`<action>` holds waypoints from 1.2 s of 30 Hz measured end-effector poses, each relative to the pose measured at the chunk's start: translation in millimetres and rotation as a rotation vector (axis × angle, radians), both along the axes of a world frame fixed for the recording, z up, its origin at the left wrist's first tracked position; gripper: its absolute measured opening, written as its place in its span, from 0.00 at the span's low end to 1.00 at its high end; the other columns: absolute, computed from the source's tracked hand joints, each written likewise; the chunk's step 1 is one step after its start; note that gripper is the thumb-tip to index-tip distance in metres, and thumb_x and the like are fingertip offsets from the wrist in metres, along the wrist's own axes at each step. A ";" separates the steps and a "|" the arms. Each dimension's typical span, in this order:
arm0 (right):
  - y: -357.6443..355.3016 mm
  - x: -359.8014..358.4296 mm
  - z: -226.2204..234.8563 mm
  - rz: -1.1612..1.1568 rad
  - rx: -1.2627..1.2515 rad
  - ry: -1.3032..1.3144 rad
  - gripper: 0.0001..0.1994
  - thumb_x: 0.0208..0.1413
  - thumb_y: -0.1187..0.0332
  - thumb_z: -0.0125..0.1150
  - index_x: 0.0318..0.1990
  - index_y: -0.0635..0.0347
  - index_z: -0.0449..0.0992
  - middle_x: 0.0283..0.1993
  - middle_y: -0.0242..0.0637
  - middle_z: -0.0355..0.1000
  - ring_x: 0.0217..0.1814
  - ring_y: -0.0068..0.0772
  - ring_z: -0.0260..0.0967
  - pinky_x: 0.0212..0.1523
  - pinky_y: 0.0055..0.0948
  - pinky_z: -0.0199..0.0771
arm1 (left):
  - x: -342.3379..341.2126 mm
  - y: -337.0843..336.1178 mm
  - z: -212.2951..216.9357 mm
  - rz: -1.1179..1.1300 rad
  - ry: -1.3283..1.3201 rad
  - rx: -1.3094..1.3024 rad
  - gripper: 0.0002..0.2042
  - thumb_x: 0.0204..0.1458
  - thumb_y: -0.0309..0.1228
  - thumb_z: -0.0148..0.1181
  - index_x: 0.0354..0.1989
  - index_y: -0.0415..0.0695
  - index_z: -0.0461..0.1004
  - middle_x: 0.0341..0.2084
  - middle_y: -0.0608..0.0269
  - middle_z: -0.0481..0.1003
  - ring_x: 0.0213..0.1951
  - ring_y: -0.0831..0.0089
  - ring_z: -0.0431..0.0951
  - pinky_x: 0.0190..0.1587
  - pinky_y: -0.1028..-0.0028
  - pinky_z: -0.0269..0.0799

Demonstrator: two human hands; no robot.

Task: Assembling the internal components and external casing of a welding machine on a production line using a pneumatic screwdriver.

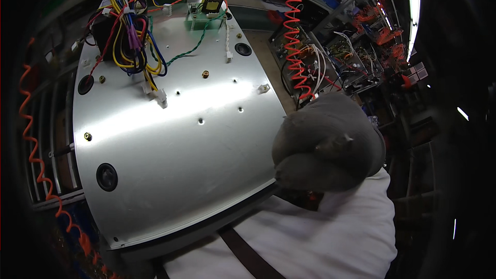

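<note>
At the right edge of a silver metal panel [170,150], my right hand [328,147] shows in a dark grey glove, close to me and slightly blurred. Its fingers look curled into a closed shape; a small pale glint shows among the folds, but I cannot make out what is held. No left hand appears. The panel carries a bundle of coloured wires [132,46] with white connectors [161,97], a small transformer [212,5] on a green board, black round grommets [107,177], brass screws [205,74] and several thin studs.
Orange coiled hoses hang on both sides, one [294,36] near the panel's far right edge, another [33,144] at the left. Beyond the right side stands another wired metal assembly [315,62]. White cloth [320,237] with a dark strap [248,253] fills the near edge.
</note>
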State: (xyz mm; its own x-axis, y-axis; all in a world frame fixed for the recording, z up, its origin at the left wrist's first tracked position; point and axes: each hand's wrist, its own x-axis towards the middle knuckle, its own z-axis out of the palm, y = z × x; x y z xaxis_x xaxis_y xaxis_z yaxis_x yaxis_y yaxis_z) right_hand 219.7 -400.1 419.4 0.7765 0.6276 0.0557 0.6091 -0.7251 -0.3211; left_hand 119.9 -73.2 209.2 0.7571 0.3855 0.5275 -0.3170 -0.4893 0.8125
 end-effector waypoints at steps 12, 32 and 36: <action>11.8 0.8 -1.0 -0.201 0.324 0.225 0.09 0.57 0.61 0.64 0.32 0.56 0.74 0.24 0.39 0.70 0.24 0.43 0.71 0.26 0.35 0.70 | -1.4 10.9 -1.0 -0.258 0.196 -0.236 0.21 0.58 0.43 0.55 0.45 0.32 0.74 0.37 0.52 0.76 0.38 0.64 0.76 0.41 0.65 0.72; -53.2 -29.8 -51.6 -0.384 0.993 0.029 0.20 0.68 0.48 0.45 0.29 0.52 0.61 0.16 0.26 0.54 0.13 0.20 0.47 0.19 0.26 0.47 | -5.5 26.9 -10.7 -0.277 0.235 -0.168 0.20 0.58 0.36 0.57 0.52 0.31 0.73 0.44 0.52 0.77 0.46 0.65 0.78 0.47 0.65 0.74; -54.7 -20.6 -59.5 -0.536 1.320 0.028 0.22 0.69 0.51 0.43 0.26 0.57 0.64 0.15 0.25 0.54 0.12 0.17 0.48 0.14 0.21 0.44 | -13.0 20.5 -15.0 -0.300 0.177 -0.263 0.22 0.58 0.37 0.56 0.54 0.31 0.72 0.45 0.54 0.77 0.46 0.65 0.77 0.48 0.65 0.74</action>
